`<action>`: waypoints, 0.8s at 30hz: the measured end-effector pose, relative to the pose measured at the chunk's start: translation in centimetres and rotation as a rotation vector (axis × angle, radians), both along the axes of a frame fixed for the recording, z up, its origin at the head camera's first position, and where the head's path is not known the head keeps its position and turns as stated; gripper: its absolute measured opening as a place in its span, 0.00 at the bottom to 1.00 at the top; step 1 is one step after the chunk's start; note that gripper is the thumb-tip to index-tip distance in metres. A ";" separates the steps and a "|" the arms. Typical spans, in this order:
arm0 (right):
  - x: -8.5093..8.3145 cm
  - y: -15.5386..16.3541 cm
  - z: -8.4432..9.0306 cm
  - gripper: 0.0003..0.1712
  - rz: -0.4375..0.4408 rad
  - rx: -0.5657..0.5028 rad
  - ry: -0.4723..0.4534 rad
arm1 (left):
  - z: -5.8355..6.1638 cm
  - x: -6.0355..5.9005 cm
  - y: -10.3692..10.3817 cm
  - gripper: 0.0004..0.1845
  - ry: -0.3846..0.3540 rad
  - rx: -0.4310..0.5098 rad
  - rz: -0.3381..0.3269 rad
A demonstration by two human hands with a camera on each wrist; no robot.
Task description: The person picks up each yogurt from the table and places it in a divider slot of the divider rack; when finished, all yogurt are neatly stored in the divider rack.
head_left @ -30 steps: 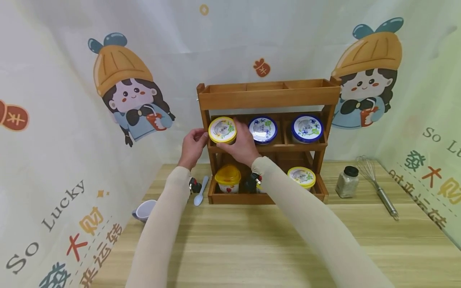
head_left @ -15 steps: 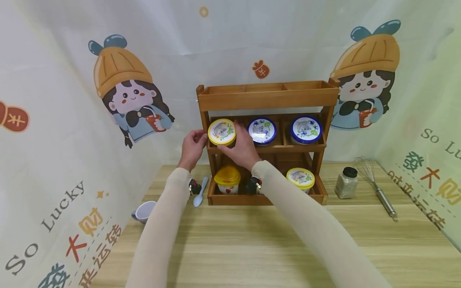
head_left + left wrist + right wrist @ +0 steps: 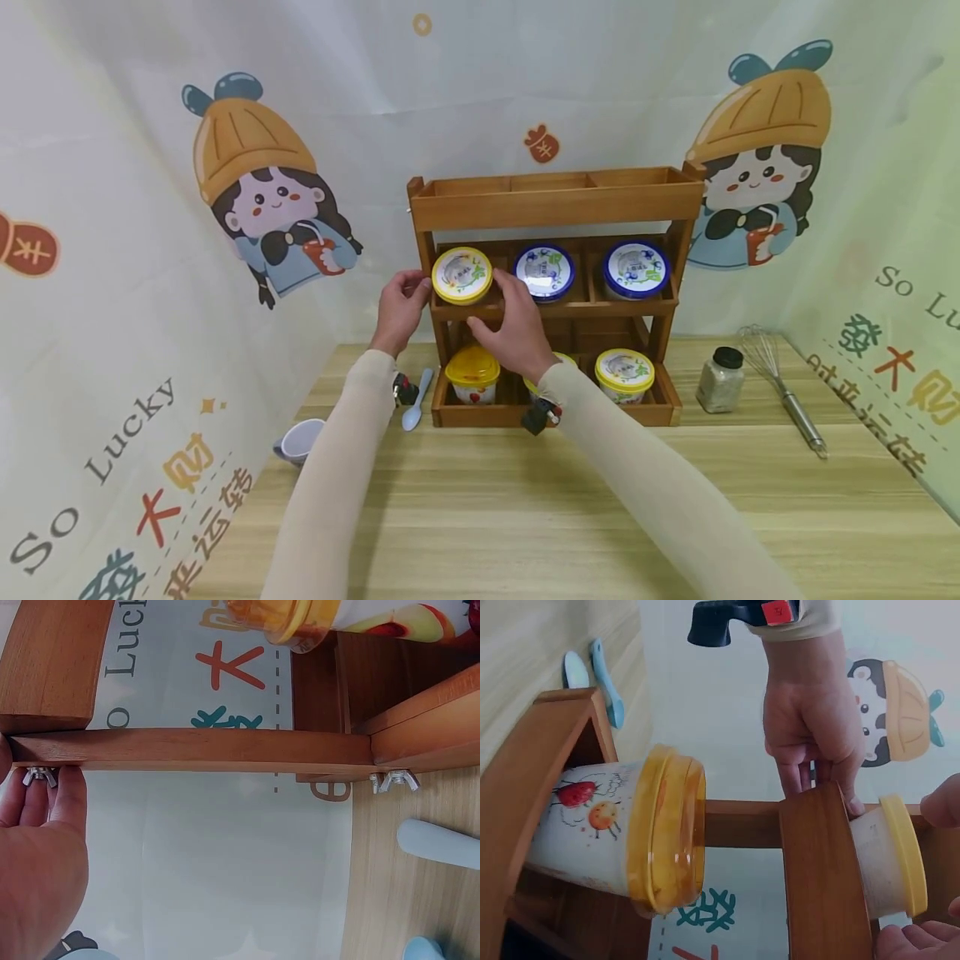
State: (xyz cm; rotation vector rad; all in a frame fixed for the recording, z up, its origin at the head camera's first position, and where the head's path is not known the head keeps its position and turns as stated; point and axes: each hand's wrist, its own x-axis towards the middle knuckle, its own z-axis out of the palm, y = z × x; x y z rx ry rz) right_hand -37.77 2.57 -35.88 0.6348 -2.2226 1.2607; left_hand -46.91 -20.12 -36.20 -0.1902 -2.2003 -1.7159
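Note:
My left hand [image 3: 399, 312] holds the left upright of the brown wooden rack [image 3: 558, 204]; in the left wrist view its fingers [image 3: 71, 796] lie by a wing nut on the wood. A tub with a yellow-rimmed lid [image 3: 462, 275] sits in the left compartment of the middle tier. Just right of that tub, my right hand [image 3: 517, 329] has its thumb and fingers spread, nothing held between them. The right wrist view shows the tub's side [image 3: 877, 859] with the fingertips [image 3: 941, 804] a little away from it.
Two blue-lidded tubs [image 3: 543, 273] share the middle tier. Below stand an amber-lidded tub [image 3: 473, 375] and yellow-lidded tubs [image 3: 626, 372]. A spoon [image 3: 417, 402] and grey cup [image 3: 302, 439] are at left, a black-capped jar [image 3: 722, 382] and whisk [image 3: 795, 400] at right.
My right hand has let go of the yellow-lidded tub and drawn back down and right. The tub stays in the left compartment. My left hand has kept its place.

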 end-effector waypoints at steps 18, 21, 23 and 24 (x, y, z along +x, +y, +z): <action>4.4 4.8 -3.8 0.35 0.116 -0.087 -0.146 | -0.6 0.5 0.5 0.21 0.035 -0.041 0.015; 4.9 5.6 -4.5 0.33 0.122 -0.049 -0.164 | -0.9 1.5 0.2 0.22 0.070 -0.114 0.007; 5.3 6.3 -5.1 0.33 0.133 -0.026 -0.167 | -1.1 2.2 -0.3 0.23 0.082 -0.159 -0.012; 5.5 6.6 -5.5 0.32 0.140 -0.016 -0.166 | -1.3 2.6 -0.5 0.23 0.083 -0.177 -0.025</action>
